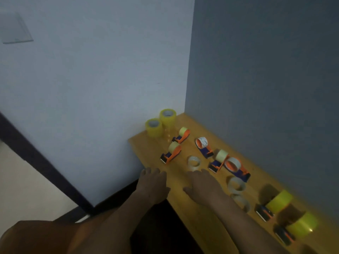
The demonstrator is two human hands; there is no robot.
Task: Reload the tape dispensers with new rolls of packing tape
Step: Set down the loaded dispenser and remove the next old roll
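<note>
While both hands (183,186) rest flat, tape dispensers (171,154) line the table (194,213).

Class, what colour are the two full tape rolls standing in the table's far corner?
Translucent yellow, both tape rolls, seen in the head view.

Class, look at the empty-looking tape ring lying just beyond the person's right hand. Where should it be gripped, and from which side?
Grip the tape ring across its wall, thumb inside the open hole and fingers outside, coming down from above. It lies flat on the wooden table with the hole facing up, and the right hand is already just short of it, open, so a short forward reach probably suffices.
</note>
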